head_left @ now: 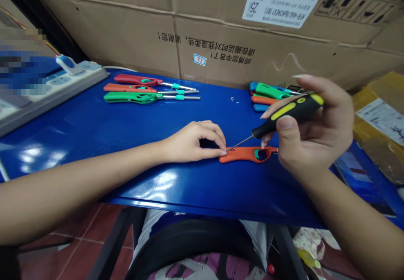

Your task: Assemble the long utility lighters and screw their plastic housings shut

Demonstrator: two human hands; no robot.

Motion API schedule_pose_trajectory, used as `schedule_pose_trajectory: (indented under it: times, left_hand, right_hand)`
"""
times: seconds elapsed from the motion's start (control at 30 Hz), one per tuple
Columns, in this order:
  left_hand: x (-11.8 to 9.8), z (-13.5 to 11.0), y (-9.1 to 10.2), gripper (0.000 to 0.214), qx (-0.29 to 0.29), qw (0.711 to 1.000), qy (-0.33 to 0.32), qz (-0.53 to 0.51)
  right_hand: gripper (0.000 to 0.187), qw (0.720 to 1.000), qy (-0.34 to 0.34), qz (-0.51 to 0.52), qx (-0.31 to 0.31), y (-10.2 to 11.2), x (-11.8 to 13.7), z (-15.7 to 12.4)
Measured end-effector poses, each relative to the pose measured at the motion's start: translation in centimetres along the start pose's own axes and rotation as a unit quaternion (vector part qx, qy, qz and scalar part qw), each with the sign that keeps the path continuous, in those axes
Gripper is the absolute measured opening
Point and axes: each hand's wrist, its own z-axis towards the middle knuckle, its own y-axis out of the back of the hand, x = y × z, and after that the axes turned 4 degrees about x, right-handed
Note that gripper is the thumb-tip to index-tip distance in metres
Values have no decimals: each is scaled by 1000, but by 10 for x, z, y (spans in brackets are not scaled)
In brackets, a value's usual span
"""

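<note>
An orange utility lighter (241, 155) lies flat on the blue table, its handle end to the left and its metal tube running under my right hand. My right hand (318, 132) grips a black and yellow screwdriver (287, 115), tilted so its thin shaft slopes down left to the lighter's handle end. At that tip, the thumb and forefinger of my left hand (197, 143) are pinched together, touching the handle end. Whatever sits between those fingertips is too small to make out.
Red (135, 79), orange (129, 88) and green (131, 97) lighters lie side by side at the back left. Several more lighters (268, 91) are piled behind my right hand. A power strip (78, 78) stands left, a large cardboard box (126, 27) behind, a yellow-taped package (378, 120) right.
</note>
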Motion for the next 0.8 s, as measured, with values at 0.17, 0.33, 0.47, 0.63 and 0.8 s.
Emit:
schedule_pose_trajectory:
  times: [0.17, 0.33, 0.47, 0.63, 0.8]
  left_hand:
    - [0, 2, -1, 6, 6, 1000, 5, -1]
    - [1, 0, -1, 23, 13, 1000, -4, 23]
    - [1, -1, -2, 36, 18, 999, -12, 43]
    - [0, -2, -2, 44, 28, 998, 1, 49]
    - [2, -2, -2, 44, 34, 998, 8, 47]
  right_hand:
    - [45, 1000, 11, -25, -8, -1, 3, 0]
    - [47, 998, -50, -20, -11, 1, 4, -4]
    - [52, 998, -69, -13, -2, 3, 3, -7]
    - [50, 999, -19, -31, -2, 2, 1, -5]
    - [46, 998, -56, -32, -4, 1, 2, -5]
